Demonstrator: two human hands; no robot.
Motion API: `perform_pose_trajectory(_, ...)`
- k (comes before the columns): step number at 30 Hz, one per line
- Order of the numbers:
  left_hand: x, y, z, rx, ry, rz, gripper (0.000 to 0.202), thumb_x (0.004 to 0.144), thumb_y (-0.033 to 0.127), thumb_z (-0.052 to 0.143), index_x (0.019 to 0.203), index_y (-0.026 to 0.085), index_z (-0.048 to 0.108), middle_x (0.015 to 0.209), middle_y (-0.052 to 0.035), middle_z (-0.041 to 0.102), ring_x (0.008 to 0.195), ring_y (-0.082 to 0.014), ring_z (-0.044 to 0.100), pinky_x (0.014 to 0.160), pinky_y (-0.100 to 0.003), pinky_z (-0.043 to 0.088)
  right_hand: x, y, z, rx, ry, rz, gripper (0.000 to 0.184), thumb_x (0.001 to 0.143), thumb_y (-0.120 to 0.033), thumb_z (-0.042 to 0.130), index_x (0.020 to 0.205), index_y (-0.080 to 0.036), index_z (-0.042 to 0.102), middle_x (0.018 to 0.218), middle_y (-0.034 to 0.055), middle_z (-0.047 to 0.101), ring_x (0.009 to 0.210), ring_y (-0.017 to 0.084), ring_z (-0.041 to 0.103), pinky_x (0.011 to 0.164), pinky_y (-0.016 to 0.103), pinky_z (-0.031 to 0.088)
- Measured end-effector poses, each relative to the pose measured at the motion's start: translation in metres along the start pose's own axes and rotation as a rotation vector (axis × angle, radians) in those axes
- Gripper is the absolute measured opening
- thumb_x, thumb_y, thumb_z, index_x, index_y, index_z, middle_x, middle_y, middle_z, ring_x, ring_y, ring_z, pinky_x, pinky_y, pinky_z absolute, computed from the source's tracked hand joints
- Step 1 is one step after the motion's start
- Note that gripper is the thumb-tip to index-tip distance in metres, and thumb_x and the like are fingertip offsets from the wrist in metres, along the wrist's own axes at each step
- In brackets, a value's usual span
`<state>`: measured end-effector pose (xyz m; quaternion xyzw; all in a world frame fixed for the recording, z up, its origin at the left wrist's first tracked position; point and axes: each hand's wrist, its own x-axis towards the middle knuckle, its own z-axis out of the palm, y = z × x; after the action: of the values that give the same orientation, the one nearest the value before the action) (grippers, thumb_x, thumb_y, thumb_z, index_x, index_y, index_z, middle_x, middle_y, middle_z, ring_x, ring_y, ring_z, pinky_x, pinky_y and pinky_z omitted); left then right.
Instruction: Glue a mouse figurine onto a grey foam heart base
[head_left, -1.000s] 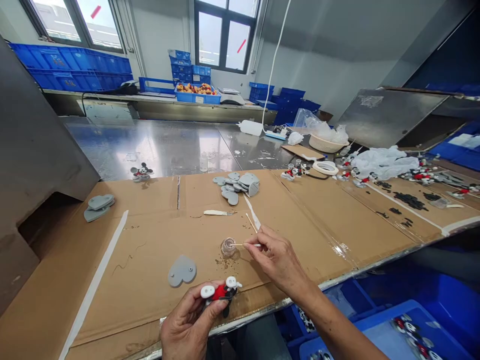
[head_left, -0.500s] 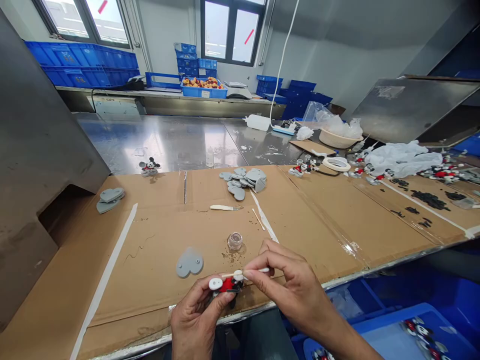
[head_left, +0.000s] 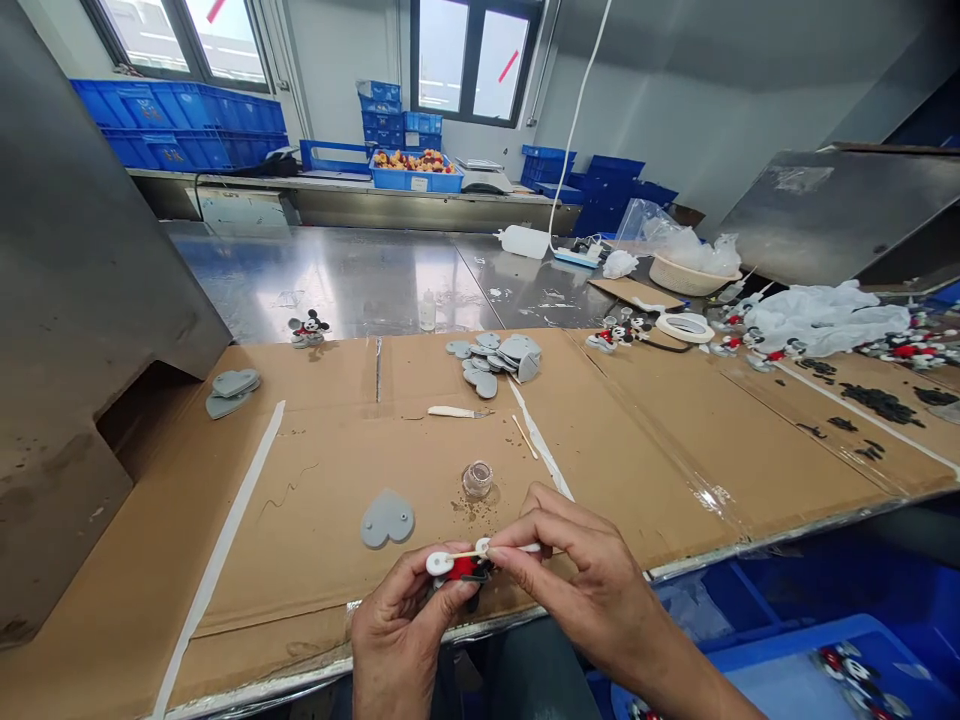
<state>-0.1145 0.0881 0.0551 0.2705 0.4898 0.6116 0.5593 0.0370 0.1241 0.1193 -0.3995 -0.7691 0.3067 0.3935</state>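
Note:
My left hand (head_left: 401,630) pinches a small mouse figure (head_left: 456,567) with a red body and white feet, near the table's front edge. My right hand (head_left: 581,580) pinches a thin wooden stick (head_left: 466,553) whose tip rests on the figure's white foot. A small clear jar (head_left: 477,479) stands on the cardboard just beyond both hands. A grey heart-shaped base (head_left: 386,520) lies left of the jar.
Cardboard (head_left: 315,470) covers the steel table. A pile of grey bases (head_left: 495,360), a white-handled tool (head_left: 454,411) and a spare stick (head_left: 524,436) lie farther back. More mouse figures (head_left: 308,328), a tape roll (head_left: 685,327) and plastic bags (head_left: 817,315) sit right and behind. Blue bins (head_left: 787,660) stand below.
My right hand drew the stick back from the jar to the figure in my left hand. The stick tip now rests on the figure's white foot.

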Motion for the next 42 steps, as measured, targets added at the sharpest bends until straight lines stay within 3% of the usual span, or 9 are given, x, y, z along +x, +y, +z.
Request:
perform_pose_trajectory(4,0.000,-0.002,0.001,-0.012,0.016,-0.005,0.021,0.058,0.028,0.086,0.075,0.021,0.076,0.086,-0.0018,0.076,0.083,-0.0153,0.070,0.080,-0.012,0.054,0.004,0.005,-0.006,-0.040,0.063,0.000,0.015,0.090,-0.011,0.059,0.080,-0.017,0.067,0.072,-0.0011,0.054,0.067,0.012,0.050,0.061,0.023,0.036)
perform_pose_trajectory(10,0.006,-0.011,-0.007,0.018,0.024,0.020,0.024,0.057,0.030,0.088,0.075,0.020,0.076,0.087,-0.0045,0.077,0.083,-0.0182,0.072,0.081,-0.015,0.055,0.018,0.036,-0.014,-0.157,0.175,0.055,0.016,0.089,-0.015,0.058,0.077,-0.016,0.067,0.071,0.0006,0.055,0.066,0.014,0.049,0.061,0.024,0.036)
perform_pose_trajectory(15,0.013,-0.022,-0.022,0.072,-0.103,0.024,0.021,0.063,0.027,0.085,0.082,0.021,0.077,0.096,-0.0064,0.076,0.087,-0.0214,0.073,0.077,-0.017,0.058,0.022,0.054,-0.015,-0.255,0.177,0.065,0.016,0.087,-0.012,0.057,0.074,-0.015,0.066,0.072,0.0019,0.054,0.064,0.014,0.051,0.057,0.024,0.035)
perform_pose_trajectory(23,0.015,-0.022,-0.024,0.073,-0.091,0.047,0.021,0.064,0.025,0.085,0.083,0.023,0.078,0.094,-0.0044,0.076,0.087,-0.0207,0.073,0.079,-0.015,0.057,0.020,0.058,-0.012,-0.306,0.179,0.049,0.017,0.085,-0.007,0.057,0.071,-0.015,0.063,0.073,0.0029,0.057,0.065,0.015,0.052,0.057,0.023,0.036)
perform_pose_trajectory(31,0.015,-0.018,-0.016,-0.005,-0.010,0.034,0.023,0.057,0.025,0.089,0.078,0.023,0.078,0.086,-0.0037,0.077,0.079,-0.0195,0.074,0.075,-0.014,0.057,0.013,0.041,-0.014,-0.045,0.252,0.160,0.017,0.086,-0.021,0.059,0.071,-0.017,0.067,0.068,-0.0002,0.054,0.061,0.013,0.046,0.058,0.024,0.035)
perform_pose_trajectory(37,0.015,-0.015,-0.016,-0.015,0.025,0.014,0.026,0.055,0.025,0.090,0.078,0.021,0.077,0.085,-0.0045,0.077,0.081,-0.0199,0.073,0.078,-0.017,0.057,-0.007,0.012,-0.017,0.028,0.156,0.183,0.017,0.086,-0.019,0.061,0.070,-0.018,0.067,0.067,-0.0015,0.054,0.066,0.013,0.049,0.062,0.024,0.034)
perform_pose_trajectory(42,0.010,-0.011,-0.009,-0.033,0.056,-0.010,0.031,0.051,0.028,0.092,0.076,0.020,0.076,0.083,-0.0046,0.077,0.080,-0.0202,0.073,0.078,-0.018,0.058,-0.014,0.011,-0.014,0.025,0.145,0.200,0.017,0.087,-0.018,0.060,0.072,-0.018,0.068,0.068,-0.0015,0.053,0.064,0.013,0.049,0.060,0.024,0.034)
